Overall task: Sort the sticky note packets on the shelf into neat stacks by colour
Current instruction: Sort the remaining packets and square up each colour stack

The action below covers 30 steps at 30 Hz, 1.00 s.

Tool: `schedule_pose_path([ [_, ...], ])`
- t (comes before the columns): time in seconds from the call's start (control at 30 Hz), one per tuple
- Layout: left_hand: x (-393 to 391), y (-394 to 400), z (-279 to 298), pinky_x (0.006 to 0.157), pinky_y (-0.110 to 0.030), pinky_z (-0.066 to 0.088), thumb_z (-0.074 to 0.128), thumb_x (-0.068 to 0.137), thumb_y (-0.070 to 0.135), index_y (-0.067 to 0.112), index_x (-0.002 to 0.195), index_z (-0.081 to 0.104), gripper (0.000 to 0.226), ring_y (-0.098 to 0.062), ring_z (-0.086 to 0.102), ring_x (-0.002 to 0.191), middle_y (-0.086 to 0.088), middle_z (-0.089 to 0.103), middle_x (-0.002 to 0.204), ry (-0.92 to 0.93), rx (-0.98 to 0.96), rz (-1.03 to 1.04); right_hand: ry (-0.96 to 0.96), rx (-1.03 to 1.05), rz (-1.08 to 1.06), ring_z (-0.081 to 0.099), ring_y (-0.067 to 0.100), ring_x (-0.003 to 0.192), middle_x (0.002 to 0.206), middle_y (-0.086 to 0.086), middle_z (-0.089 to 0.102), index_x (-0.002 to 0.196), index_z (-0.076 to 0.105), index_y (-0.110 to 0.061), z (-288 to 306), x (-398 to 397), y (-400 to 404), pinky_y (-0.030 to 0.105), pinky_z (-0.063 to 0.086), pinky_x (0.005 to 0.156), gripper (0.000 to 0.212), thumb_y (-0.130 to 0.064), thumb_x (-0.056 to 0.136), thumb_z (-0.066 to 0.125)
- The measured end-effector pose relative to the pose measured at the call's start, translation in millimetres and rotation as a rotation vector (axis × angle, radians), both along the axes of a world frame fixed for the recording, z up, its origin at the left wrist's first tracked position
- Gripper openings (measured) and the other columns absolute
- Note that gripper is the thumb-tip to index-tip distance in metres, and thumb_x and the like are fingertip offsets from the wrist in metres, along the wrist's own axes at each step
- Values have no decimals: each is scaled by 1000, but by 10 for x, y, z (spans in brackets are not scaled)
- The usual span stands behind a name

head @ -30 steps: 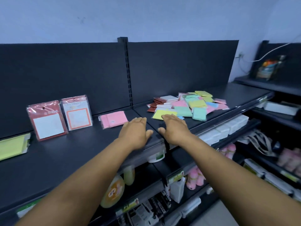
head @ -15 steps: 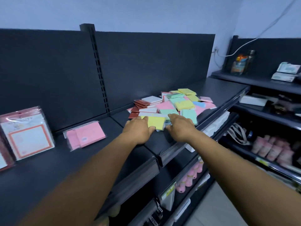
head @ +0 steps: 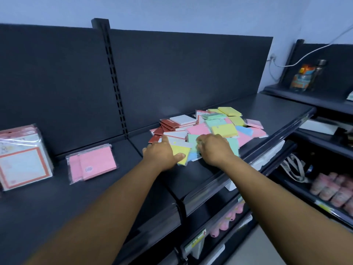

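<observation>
A loose heap of sticky note packets in yellow, green, pink, blue, white and red lies on the right bay of the dark shelf. My left hand rests at the heap's near left edge. Its thumb lies on a yellow packet and its fingers reach forward over a white packet. My right hand is beside it, fingers curled down onto a mint green packet. Part of the near packets is hidden under both hands.
On the left bay lie a pink packet in clear wrap and larger red-bordered note packs. A slotted upright divides the bays. Lower shelves hold pink items, and a side shelf at right holds a bottle.
Both hands have moved forward from the shelf's front edge onto the near side of the heap. The left thumb now lies on the yellow packet, and the right fingers have curled onto the green one.
</observation>
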<state>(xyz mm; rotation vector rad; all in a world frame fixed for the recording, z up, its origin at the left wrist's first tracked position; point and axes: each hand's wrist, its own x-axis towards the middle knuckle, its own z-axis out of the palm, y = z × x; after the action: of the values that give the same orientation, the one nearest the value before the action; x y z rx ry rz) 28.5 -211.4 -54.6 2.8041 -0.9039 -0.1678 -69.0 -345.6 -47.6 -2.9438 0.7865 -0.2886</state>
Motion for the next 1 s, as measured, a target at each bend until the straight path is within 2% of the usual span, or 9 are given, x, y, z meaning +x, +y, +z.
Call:
schedule_pose_path([
  [0.23,-44,27,77,104,-36,31,75,62,66,9,140,34,105,-30,37,129,-13,37,137,32,-118,200,298,87,-32,20,35,141,153,12,26,150,17,-16,66,215,-216,46,22,110,79,-63,90,40],
  [0.33,-63,17,91,104,-36,33,79,63,58,10,137,37,97,-30,40,127,-11,37,136,35,-183,237,299,103,15,21,34,138,148,11,34,148,21,-18,115,204,-317,44,24,107,87,-68,84,48],
  [0.43,-66,54,99,103,-38,37,81,68,44,12,137,35,90,-31,42,127,-12,39,135,43,-266,254,152,150,47,29,31,131,143,6,33,144,29,-21,145,169,-331,40,29,103,87,-58,76,67],
  [0.5,-97,77,101,99,-39,40,79,73,36,13,135,35,80,-32,44,124,-13,45,132,36,-294,274,44,224,94,39,31,124,137,5,32,142,33,-25,172,141,-354,36,35,100,77,-37,77,74],
  [0.63,-150,201,87,86,-35,47,72,79,22,15,123,43,53,-31,56,109,-11,61,117,24,-364,340,-184,336,162,56,26,107,130,11,44,126,55,-30,238,116,-381,23,41,82,53,2,84,55],
  [0.73,-218,327,78,84,-31,47,68,81,16,15,116,52,39,-28,60,104,-8,65,112,31,-460,392,-251,358,175,57,26,106,125,7,58,126,57,-25,261,91,-365,23,38,76,46,-1,86,56],
  [0.8,-277,416,96,81,-26,45,66,84,13,14,112,58,30,-25,61,102,-6,67,109,46,-524,409,-318,405,153,57,25,97,110,6,64,121,57,-18,279,84,-316,26,40,75,36,-7,87,60],
  [0.9,-379,582,140,77,-23,42,63,86,12,12,110,63,24,-24,61,98,-6,68,105,33,-593,437,-430,477,174,52,19,80,79,-2,57,108,61,-16,301,86,-196,25,34,68,22,-11,87,62],
  [1.0,-474,807,167,79,-25,44,62,87,11,12,108,65,21,-23,61,95,-6,67,101,11,-652,489,-521,553,273,50,17,76,78,-3,54,96,63,-23,300,112,-17,25,33,65,17,-10,86,60],
])
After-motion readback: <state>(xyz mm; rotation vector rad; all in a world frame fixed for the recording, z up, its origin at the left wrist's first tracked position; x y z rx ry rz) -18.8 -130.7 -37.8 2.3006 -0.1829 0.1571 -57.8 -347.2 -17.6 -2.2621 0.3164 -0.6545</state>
